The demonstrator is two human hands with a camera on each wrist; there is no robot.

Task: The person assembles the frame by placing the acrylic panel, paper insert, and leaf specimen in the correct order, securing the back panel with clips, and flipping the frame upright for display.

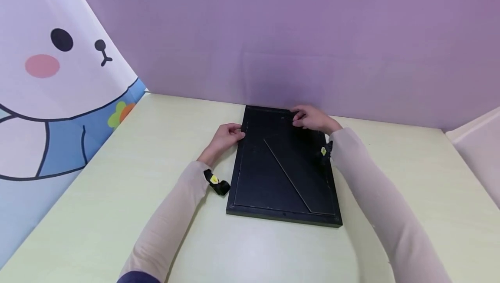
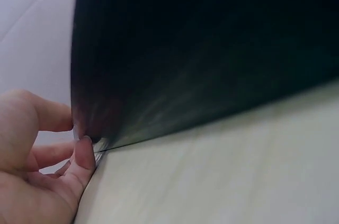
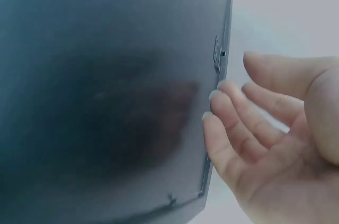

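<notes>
black picture frame (image 1: 283, 170) lies face down on the pale green desk (image 1: 398, 179), back panel up, its far short edge close to the purple wall (image 1: 281, 35). a folded stand flap shows as a diagonal line across the back.

left hand (image 1: 224, 137) at the frame's left long edge, near the far corner. left wrist view: thumb and fingertips (image 2: 85, 152) touch the frame's edge (image 2: 159, 75) right where it meets the desk; fingers curled in against it, pinching the rim.

right hand (image 1: 312, 119) rests over the far right part of the back panel. right wrist view: fingers (image 3: 228, 123) loosely bent, relaxed, tips just at the frame's rim (image 3: 106, 91), beside a small metal tab (image 3: 217, 54) on that edge. nothing clasped in this grip; whether the tips actually touch the rim, cannot tell.

both forearms in light beige sleeves; a black strap with a yellow mark (image 1: 215, 182) on the left wrist, another on the right.

cartoon rabbit backdrop (image 1: 54, 79) stands at the left of the desk.
</notes>
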